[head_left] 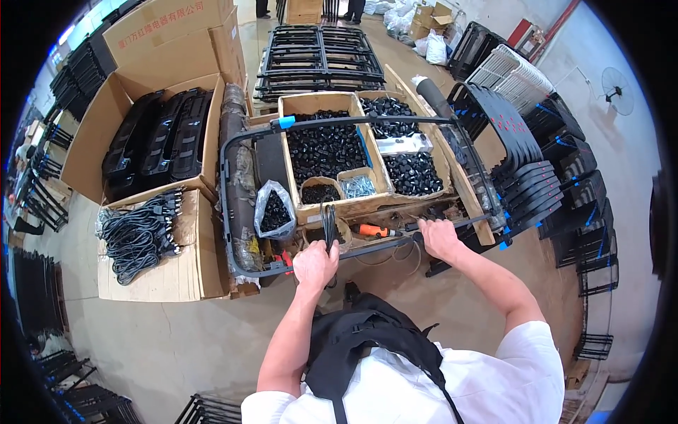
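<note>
While both hands grip the near bar of the large black rectangular metal frame (233,152), the left hand (315,263) is curled shut on a bundle of thin black straps (329,220), and the right hand (438,237) has its fingers wrapped round the bar. Under the frame sits a partitioned cardboard tray of small black parts (326,148). Left of it, an open brown carton holds long black panels (159,138), with red print on its flap. Blue tape tabs (285,121) mark the frame. The frame's right corner is hard to make out.
</note>
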Demonstrator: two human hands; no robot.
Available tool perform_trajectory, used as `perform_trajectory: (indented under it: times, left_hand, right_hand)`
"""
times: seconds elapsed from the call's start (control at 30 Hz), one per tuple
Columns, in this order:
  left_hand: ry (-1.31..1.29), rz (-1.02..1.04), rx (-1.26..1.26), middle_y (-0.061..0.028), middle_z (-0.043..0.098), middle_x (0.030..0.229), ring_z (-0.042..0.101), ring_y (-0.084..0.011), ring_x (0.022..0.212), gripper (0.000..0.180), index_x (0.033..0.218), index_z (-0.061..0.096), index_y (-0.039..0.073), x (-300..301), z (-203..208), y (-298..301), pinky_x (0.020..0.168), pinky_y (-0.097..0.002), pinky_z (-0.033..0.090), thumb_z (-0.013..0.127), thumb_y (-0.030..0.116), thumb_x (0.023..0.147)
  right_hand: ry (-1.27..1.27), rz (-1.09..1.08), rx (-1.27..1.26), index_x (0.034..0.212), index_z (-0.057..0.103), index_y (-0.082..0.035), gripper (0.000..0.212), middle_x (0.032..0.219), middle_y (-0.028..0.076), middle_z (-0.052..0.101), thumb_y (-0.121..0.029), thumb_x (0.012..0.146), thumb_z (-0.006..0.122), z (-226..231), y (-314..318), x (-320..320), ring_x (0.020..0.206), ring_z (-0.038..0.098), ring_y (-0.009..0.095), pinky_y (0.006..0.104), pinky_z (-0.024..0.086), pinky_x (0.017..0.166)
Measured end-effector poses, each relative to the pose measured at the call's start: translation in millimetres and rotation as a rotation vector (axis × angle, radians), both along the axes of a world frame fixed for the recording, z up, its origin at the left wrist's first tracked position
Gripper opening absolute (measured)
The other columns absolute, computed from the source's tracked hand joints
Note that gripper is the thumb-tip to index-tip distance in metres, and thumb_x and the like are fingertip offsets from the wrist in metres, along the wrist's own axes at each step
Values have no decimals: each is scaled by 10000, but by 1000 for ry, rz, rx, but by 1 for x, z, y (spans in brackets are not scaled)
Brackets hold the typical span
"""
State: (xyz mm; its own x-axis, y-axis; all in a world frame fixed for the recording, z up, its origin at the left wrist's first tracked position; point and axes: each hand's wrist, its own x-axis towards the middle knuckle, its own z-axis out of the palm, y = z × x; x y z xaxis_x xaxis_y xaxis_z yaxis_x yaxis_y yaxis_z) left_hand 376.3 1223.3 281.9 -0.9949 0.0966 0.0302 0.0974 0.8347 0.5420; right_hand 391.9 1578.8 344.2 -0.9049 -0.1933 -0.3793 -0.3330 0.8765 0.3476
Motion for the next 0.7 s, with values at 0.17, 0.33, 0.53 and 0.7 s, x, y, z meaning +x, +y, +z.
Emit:
perform_trajectory:
  times: [0.17, 0.33, 0.53, 0.7]
  left_hand:
    - [51, -26, -1, -158, 731, 816, 727, -381, 739, 460, 782, 713, 51, 2, 1, -1, 703, -502, 556, 640, 452, 996]
    - [46, -33, 20, -156, 732, 822, 731, -373, 755, 455, 788, 715, 48, 1, 0, -3, 723, -498, 554, 644, 450, 990]
    - [55, -83, 48, -165, 720, 830, 717, -399, 771, 458, 785, 690, 50, 2, -3, -6, 718, -515, 556, 649, 458, 989]
    - [60, -125, 52, -166, 721, 834, 716, -400, 775, 457, 785, 688, 51, 1, -4, -9, 717, -516, 554, 646, 455, 993]
  right_hand:
    - [-137, -46, 119, 1060, 679, -96, 186, 862, 86, 775, -198, 960, 560, -18, 15, -2, 769, 770, 300, 478, 584, 630]
    - [-113, -38, 67, 1003, 669, -103, 153, 851, 84, 774, -214, 964, 573, -14, 6, 5, 802, 782, 279, 406, 595, 658]
    - [41, -55, 40, 1062, 704, -121, 192, 891, 71, 770, -228, 957, 584, -19, -1, 7, 834, 775, 278, 413, 590, 669]
    - [161, 16, -77, 1050, 669, -110, 165, 865, 106, 778, -191, 983, 542, -16, -9, 11, 828, 776, 291, 450, 606, 663]
